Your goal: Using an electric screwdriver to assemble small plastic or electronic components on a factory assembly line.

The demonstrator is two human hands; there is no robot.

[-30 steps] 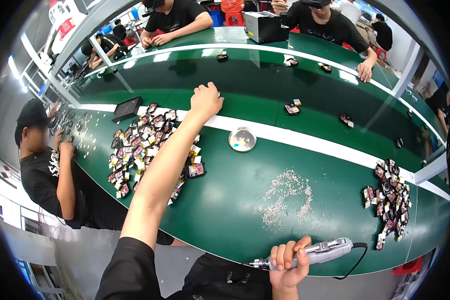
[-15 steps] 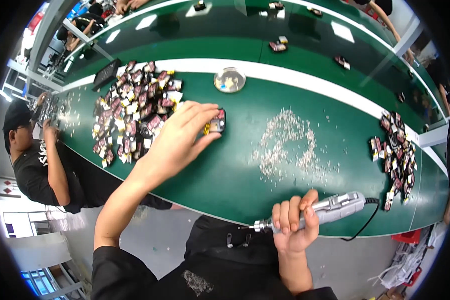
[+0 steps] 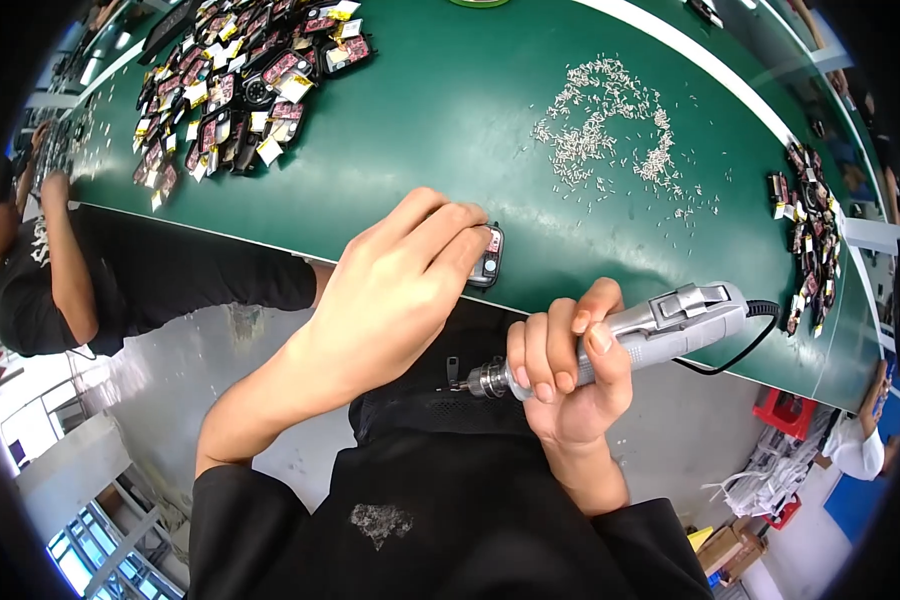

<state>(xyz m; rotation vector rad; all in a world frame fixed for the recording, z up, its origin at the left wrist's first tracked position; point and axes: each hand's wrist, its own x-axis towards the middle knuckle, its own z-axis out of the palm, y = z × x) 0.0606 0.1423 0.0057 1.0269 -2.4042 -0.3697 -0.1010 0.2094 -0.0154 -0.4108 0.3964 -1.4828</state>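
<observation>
My left hand (image 3: 410,280) is closed on a small black-cased electronic device (image 3: 487,258) with a red circuit board showing, at the near edge of the green table. My fingers cover its left part. In my right hand (image 3: 575,375) is a grey electric screwdriver (image 3: 680,320), gripped around its body, its bit pointing left over my lap. A black coiled cord leaves its right end. Beyond my hands lies a loose scatter of tiny silvery screws (image 3: 600,130).
A large pile of similar devices (image 3: 240,95) with white and yellow tabs covers the far left. A smaller heap (image 3: 812,240) lies at the right. A co-worker (image 3: 60,260) in black sits at left. The green table (image 3: 420,130) has a white strip along its far side.
My left hand has drawn the device nearer, to the table's near edge. My view has tipped downward, so the piles stand higher in it. The screwdriver stays in my right hand.
</observation>
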